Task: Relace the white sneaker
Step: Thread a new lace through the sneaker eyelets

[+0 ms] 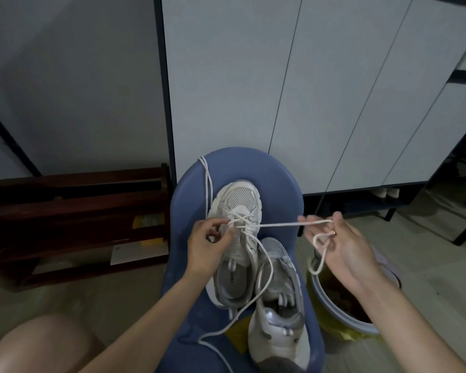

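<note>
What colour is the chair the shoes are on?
Blue chair, in the head view.

On the grey insole (230, 281) of the white sneaker (236, 238) I read the dark letters "CECE", running lengthwise at about 6 o'clock from its laces; further letters are too small for me to tell. Nothing else is legible.

dim room: pale cabinet doors (307, 90) ahead, dark wooden rack (73, 211) left, grey floor (428, 238).
</note>
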